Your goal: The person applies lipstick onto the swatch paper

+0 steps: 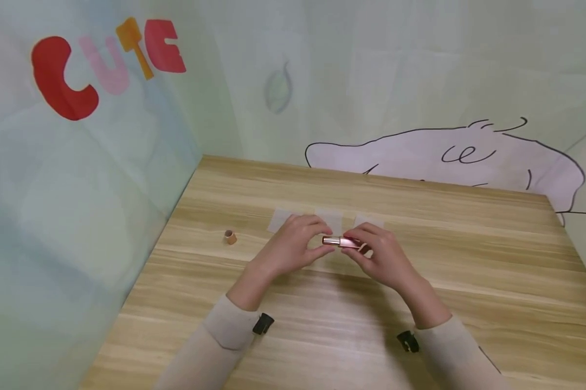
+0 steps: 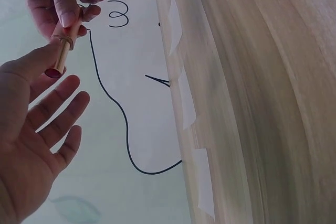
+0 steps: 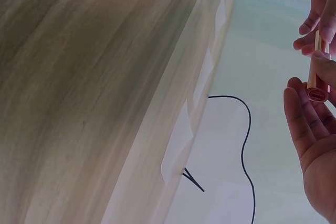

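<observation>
Between the two hands a slim lipstick [image 1: 340,242] lies sideways above the table, silvery-gold at the left end and pinkish red at the right. My right hand [image 1: 380,255] grips its pink base between thumb and fingers. Thumb and forefinger of my left hand [image 1: 293,246] pinch the shiny end; its other fingers stay spread, as the left wrist view shows. That end of the lipstick [image 2: 53,72] looks dark red inside. In the right wrist view, the base of the lipstick [image 3: 317,95] carries a red round face. A small copper-coloured hollow cap [image 1: 230,237] stands on the table to the left.
Three pale paper pieces, the left one [image 1: 279,221], the middle one [image 1: 334,221] and the right one [image 1: 369,221], lie in a row on the wooden table [image 1: 468,233] behind the hands. Printed cloth [image 1: 244,108] hangs along the table's back and left edges.
</observation>
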### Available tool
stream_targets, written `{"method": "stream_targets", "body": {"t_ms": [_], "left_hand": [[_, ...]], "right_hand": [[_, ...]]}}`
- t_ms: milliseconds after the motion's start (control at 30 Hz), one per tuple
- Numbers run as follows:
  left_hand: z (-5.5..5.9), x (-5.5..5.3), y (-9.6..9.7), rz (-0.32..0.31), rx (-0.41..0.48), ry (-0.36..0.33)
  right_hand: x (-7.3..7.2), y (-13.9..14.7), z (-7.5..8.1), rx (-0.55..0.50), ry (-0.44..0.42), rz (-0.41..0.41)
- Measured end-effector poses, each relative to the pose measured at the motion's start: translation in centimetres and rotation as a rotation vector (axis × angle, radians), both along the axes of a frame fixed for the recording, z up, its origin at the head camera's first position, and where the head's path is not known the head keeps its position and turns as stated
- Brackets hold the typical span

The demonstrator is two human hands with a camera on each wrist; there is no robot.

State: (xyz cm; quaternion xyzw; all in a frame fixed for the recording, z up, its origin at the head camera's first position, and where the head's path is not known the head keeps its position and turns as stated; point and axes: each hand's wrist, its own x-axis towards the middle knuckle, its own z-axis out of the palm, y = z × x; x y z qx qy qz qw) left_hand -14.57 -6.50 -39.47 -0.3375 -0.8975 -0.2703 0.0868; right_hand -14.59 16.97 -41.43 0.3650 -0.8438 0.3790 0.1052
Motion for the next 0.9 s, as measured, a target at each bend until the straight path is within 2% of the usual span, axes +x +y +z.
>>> {"method": "stream_targets", "body": {"t_ms": [333,600,900], "left_hand": [[-0.09,-0.55,-0.11,-0.009,0.001,0.014],[-0.45,-0.39,-0.41,-0.003,0.023,-0.006],[-0.16,-0.71,-0.45,0.0,0.042,-0.02]], "right_hand": [[-0.51,-0.17,-0.12,0.002,0.011,0.011],[-0.39,-0.38,-0.4,-0.008,-0.02,0.018],[-0.74,-0.51,-0.03,-0.023,-0.005,0.009]]}}
